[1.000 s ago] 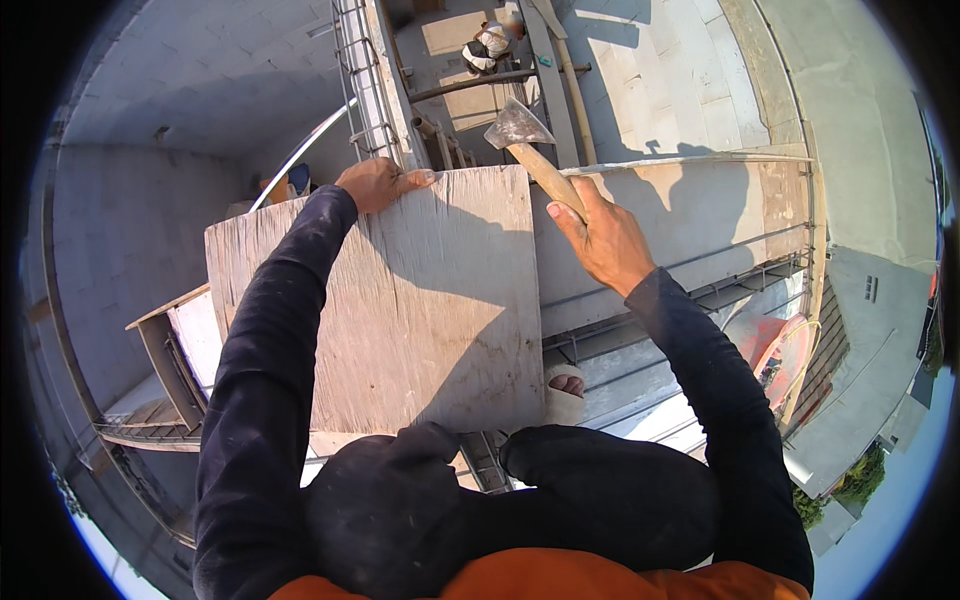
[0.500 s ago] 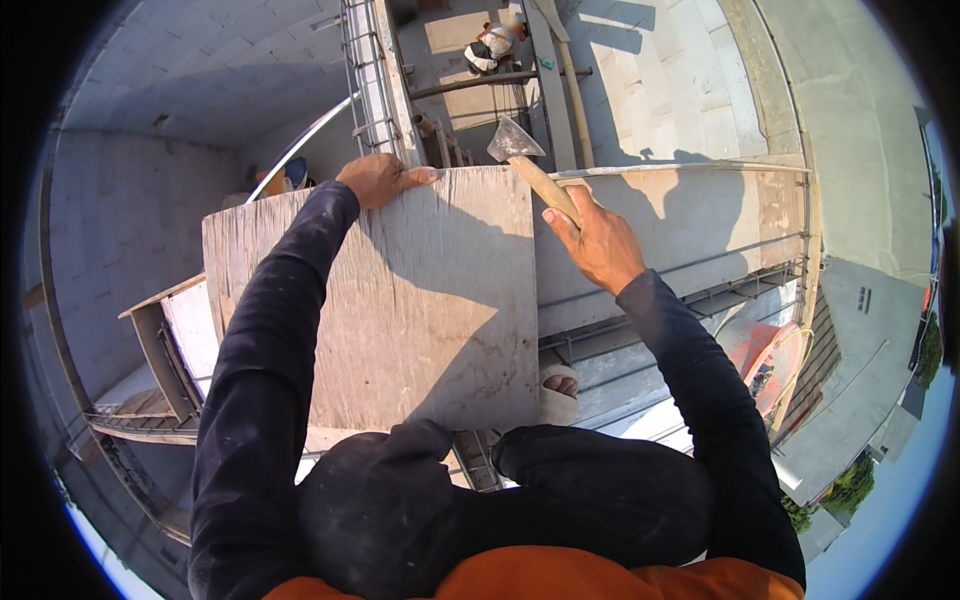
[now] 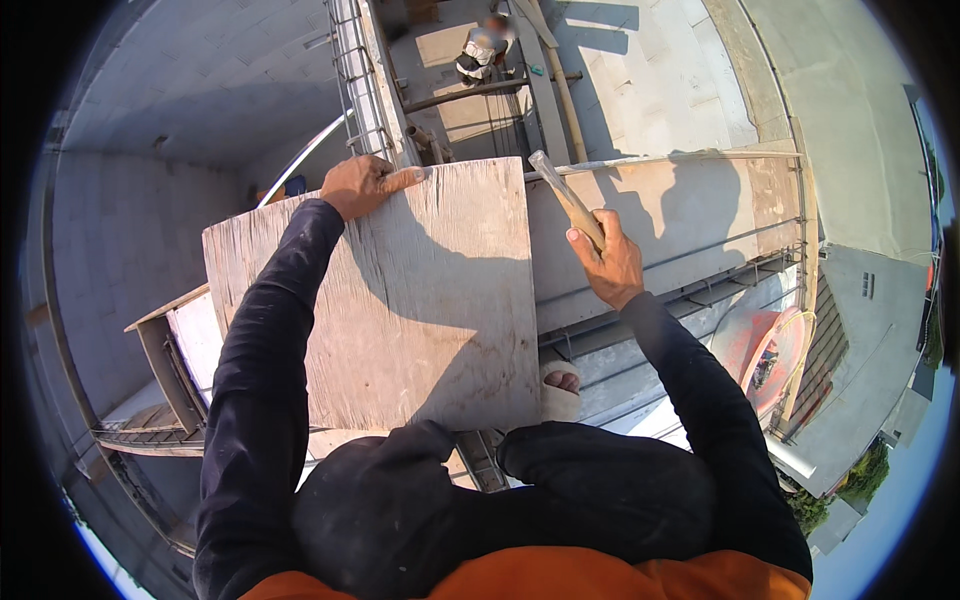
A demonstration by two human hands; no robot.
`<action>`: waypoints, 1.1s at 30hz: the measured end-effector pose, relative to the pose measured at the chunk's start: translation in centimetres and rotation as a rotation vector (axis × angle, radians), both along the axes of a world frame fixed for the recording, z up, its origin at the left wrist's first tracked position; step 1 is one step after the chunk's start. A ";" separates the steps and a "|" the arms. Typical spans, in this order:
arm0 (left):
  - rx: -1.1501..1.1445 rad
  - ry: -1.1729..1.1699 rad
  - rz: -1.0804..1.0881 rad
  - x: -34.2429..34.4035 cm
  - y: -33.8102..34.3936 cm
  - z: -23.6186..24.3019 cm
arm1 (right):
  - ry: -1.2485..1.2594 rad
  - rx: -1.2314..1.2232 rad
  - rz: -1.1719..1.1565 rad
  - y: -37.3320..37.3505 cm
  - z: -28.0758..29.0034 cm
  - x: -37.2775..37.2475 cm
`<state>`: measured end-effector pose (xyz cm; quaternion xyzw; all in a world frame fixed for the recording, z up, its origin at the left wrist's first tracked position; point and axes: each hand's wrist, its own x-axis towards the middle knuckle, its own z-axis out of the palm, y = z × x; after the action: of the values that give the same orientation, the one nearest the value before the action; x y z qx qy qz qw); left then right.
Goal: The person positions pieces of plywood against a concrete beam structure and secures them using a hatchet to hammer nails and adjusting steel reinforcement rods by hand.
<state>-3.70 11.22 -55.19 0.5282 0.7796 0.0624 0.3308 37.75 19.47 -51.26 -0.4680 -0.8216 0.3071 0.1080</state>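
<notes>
A weathered plywood board (image 3: 440,370) leans up in front of my knees. My left hand (image 3: 360,187) is closed over its far edge, thumb lying along the top and fingers hidden behind. To the right of the board, my right hand (image 3: 612,262) is wrapped around the wooden handle of a hatchet (image 3: 570,203). Its metal head points away from me, seen nearly edge-on beside the board's far right corner and apart from it.
Steel rebar (image 3: 700,290) runs along a beam on the right. A red round tub (image 3: 765,355) stands farther right. My foot (image 3: 561,388) shows beside the board. Far below, another person (image 3: 483,52) bends among timbers. A rebar cage (image 3: 352,80) rises beyond the board.
The hatchet has turned from showing its broad triangular blade to nearly edge-on, and my right hand has shifted slightly right and nearer. My left hand keeps its hold on the board.
</notes>
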 end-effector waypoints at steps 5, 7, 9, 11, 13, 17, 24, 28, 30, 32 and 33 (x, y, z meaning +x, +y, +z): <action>0.196 -0.111 0.025 -0.7 -2.4 7.0 | -0.239 -0.105 -0.123 -3.9 -2.5 7.6; 0.298 -0.158 0.026 -0.7 -3.9 9.4 | -0.280 -0.066 -0.046 -4.8 -3.9 9.5; 0.343 -0.116 0.008 -0.9 -5.2 11.7 | -0.293 -0.019 0.027 -5.2 -5.6 10.5; 0.459 -0.056 -0.030 -0.6 -6.0 13.4 | -0.297 0.036 0.078 -5.7 -6.8 10.8; 0.467 0.006 -0.054 -0.2 -7.0 15.8 | -0.146 0.165 0.092 -4.1 -4.0 7.1; 0.526 -0.021 -0.061 0.8 -8.1 17.7 | 0.499 -0.650 0.064 -0.7 10.4 -5.3; 0.682 0.021 -0.062 1.7 -10.9 20.7 | 1.090 -1.417 0.191 -3.3 15.5 -10.6; 0.750 0.020 -0.017 1.3 -13.0 21.0 | 1.090 -1.383 0.054 -5.2 15.7 -11.9; 0.769 0.047 -0.039 1.4 -13.3 22.2 | 1.044 -1.337 -0.177 -3.1 14.2 -11.0; 0.859 0.017 -0.192 3.0 -12.0 23.2 | 0.999 -1.187 -0.397 0.1 11.9 -7.0; 0.843 0.036 -0.184 3.6 -11.7 23.1 | 0.947 -1.069 -0.492 1.2 11.0 -3.8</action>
<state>-0.06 -0.51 -32.06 0.6853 0.6413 0.3364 0.0769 34.00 20.64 -40.30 -0.4446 -0.2982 0.7992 0.2734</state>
